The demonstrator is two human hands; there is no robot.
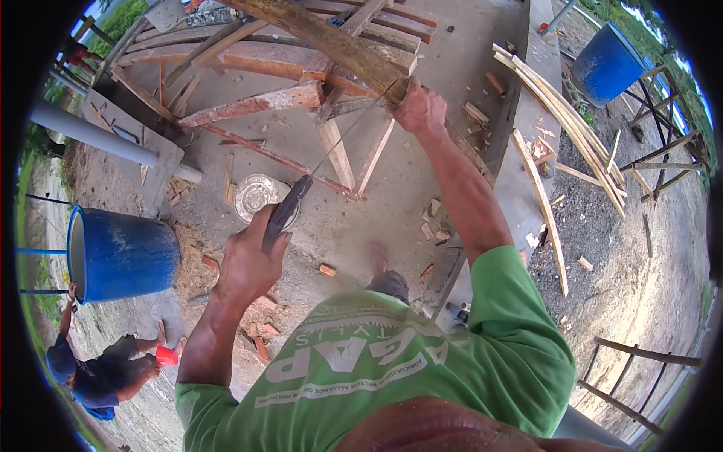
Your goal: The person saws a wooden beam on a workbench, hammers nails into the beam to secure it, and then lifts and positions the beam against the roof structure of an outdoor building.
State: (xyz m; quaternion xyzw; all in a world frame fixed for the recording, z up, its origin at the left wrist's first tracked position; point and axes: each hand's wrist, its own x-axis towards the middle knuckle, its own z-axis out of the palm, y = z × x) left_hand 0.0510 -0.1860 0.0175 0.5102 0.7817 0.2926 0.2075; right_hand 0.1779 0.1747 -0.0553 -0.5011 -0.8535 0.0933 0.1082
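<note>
My left hand (251, 252) is closed on the black handle (288, 207) of a hand saw. Its thin metal blade (343, 135) reaches up and right to the end of a weathered wooden beam (324, 41), where my right hand (419, 107) grips the timber. Whether the blade's teeth are inside a cut there, I cannot tell. Behind and below the beam is a frame of reddish, plaster-stained boards (252, 111). A round, crusted pale bucket or lid (256, 192) sits on the concrete just beyond the saw handle.
A blue drum (120, 256) stands at left beside a crouching co-worker (105, 369) with a red container (167, 356). A grey post (113, 139) juts in. Long strips (541, 211) lie along the right ledge, near another drum (606, 64). Scraps and brick pieces (327, 269) litter the ground.
</note>
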